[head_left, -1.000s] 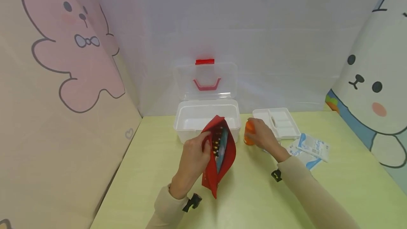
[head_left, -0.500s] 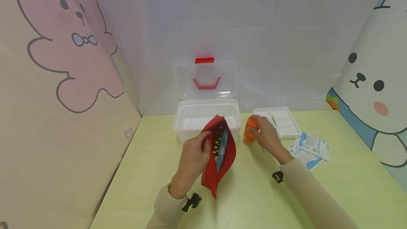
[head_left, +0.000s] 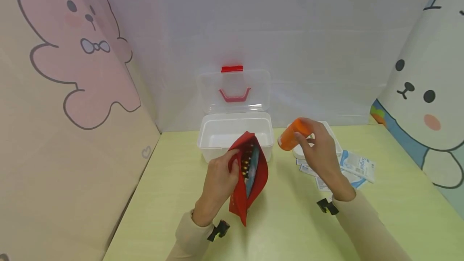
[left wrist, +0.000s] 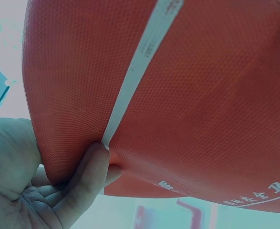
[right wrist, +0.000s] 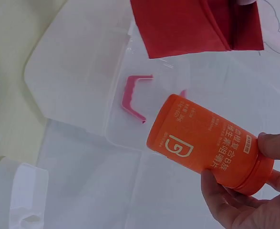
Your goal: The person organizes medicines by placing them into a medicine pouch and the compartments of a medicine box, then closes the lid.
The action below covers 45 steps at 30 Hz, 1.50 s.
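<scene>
My left hand pinches the edge of a red fabric pouch and holds it upright with its mouth gaping. Inside show a dark item with yellowish dots and a light blue one. In the left wrist view, thumb and fingers grip the pouch's red cloth beside a pale strip. My right hand grips an orange pill bottle by its cap end, raised and tilted with its base toward the pouch. White print shows on the bottle in the right wrist view.
Behind the pouch stands a white box, its clear lid raised and fitted with a red handle. A white compartment tray, partly behind my right hand, lies at the right. Blue-and-white packets lie in front of it on the table.
My right hand has lifted the orange bottle from the table, tipping it over and moving slightly right. More packets show beneath that hand. The left hand and pouch stay almost still.
</scene>
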{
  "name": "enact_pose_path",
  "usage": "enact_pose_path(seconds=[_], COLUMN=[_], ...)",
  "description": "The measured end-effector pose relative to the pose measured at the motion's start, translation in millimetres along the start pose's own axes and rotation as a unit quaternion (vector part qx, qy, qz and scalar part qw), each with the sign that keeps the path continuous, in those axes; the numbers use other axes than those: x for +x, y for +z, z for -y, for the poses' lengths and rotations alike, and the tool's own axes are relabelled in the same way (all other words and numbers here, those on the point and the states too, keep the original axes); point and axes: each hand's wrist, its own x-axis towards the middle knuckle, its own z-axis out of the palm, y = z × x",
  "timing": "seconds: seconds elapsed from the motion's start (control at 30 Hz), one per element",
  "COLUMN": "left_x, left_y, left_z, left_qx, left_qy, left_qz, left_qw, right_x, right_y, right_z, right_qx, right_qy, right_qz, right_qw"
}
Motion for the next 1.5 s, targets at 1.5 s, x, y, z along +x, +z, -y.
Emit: enact_pose_path(seconds=[1.5], left_x=[-3.0], left_y=[7.2], left_z=[-18.4], left_qx=[0.025], left_qy=[0.028], left_qz=[0.008], left_qw=[0.9993], right_x=[-45.4], right_y=[20.6], right_z=[66.1], right_qx=[0.136], right_qy=[-0.012], right_qz=[0.055], right_qw=[0.9892])
